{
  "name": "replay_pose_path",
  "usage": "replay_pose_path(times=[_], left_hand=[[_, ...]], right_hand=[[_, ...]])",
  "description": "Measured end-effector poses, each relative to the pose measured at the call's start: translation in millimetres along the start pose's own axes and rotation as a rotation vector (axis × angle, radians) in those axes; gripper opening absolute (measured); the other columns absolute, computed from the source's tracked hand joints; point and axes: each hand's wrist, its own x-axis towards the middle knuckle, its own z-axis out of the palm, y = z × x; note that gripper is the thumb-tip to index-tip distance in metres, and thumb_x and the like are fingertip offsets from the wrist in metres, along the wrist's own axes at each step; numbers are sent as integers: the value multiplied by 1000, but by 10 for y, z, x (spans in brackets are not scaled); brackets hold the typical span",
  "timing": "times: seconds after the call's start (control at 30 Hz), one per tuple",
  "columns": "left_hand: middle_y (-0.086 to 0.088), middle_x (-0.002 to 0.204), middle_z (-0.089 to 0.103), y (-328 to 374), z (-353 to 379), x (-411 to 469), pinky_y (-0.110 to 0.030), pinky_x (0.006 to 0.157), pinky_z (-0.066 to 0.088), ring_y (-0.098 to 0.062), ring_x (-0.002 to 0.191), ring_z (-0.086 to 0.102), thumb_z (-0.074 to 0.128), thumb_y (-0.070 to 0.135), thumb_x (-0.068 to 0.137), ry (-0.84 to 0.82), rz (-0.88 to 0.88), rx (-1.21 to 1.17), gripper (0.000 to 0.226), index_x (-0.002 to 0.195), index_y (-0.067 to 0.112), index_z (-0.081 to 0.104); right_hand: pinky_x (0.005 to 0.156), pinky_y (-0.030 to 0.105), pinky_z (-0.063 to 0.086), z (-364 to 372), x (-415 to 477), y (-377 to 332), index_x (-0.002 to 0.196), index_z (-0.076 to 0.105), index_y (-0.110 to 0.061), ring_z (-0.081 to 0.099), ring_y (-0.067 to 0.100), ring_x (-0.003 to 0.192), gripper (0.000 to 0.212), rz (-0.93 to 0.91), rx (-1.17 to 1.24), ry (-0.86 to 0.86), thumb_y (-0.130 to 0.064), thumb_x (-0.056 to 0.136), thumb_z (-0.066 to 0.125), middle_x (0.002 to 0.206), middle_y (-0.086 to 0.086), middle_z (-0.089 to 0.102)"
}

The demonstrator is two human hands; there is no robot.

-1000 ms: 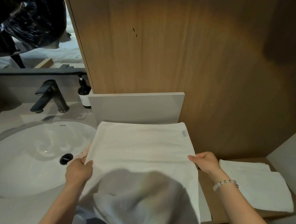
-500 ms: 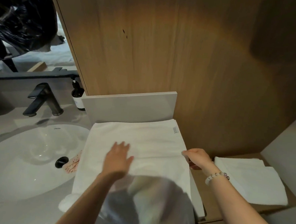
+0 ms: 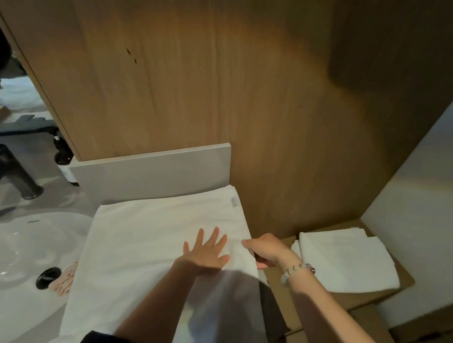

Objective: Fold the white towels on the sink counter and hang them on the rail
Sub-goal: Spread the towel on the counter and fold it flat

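I see a large white towel point(image 3: 141, 245) spread flat on the sink counter point(image 3: 59, 195), just right of the white basin point(image 3: 8, 250). Smaller folded towels point(image 3: 347, 261) lie on a cardboard box point(image 3: 358, 301) further right. The left hand point(image 3: 206, 252) presses the large white towel with fingers straight and spread; the right hand point(image 3: 265, 249) pinches its right edge, fingers curled.

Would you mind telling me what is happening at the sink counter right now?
A person is folding a white towel spread on the counter beside the sink. The left hand lies flat on it, fingers spread, while the right hand pinches its right edge. More folded towels lie on a cardboard box to the right.
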Motion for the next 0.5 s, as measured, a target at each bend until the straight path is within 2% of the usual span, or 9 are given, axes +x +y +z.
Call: replay_pose_path(times=[0.07, 0.23, 0.33, 0.43, 0.5], left_hand=[[8, 154, -26, 17, 4, 1, -55, 113, -6, -27, 142, -23, 18, 52, 98, 14, -5, 18, 61, 148, 32, -11], [7, 154, -27, -6, -13, 22, -55, 113, -5, -27, 142, -24, 19, 52, 98, 3, -4, 7, 62, 148, 32, -12], [6, 154, -27, 1, -17, 31, -55, 113, -5, -28, 142, -24, 19, 52, 98, 8, -15, 7, 62, 148, 32, -12], [6, 154, -27, 42, -21, 16, -55, 113, -5, -28, 142, -24, 17, 52, 98, 13, -30, -1, 61, 148, 32, -12], [5, 154, -27, 63, -24, 11, -55, 113, -5, -28, 142, -24, 16, 52, 98, 19, -39, -7, 61, 148, 32, -12]], right_hand=[[56, 19, 46, 11, -10, -3, 87, 63, -11, 60, 10, 63, 33, -14, -112, -9, -44, 87, 56, 75, -1, 64], [60, 21, 49, -17, -110, 56, 85, 60, -10, 60, 13, 58, 59, 0, -319, 0, -65, 89, 39, 69, 4, 62], [56, 20, 50, -66, -167, 84, 89, 57, -9, 57, 14, 54, 62, 56, -225, -44, -67, 88, 37, 67, 7, 61], [45, 15, 35, -75, -189, 120, 88, 54, -8, 40, 8, 45, 53, 82, -95, -145, -61, 90, 43, 61, 3, 48], [48, 16, 34, -48, -191, 196, 82, 52, -10, 37, 7, 42, 50, 37, -52, -147, -58, 91, 43, 59, 2, 45]])
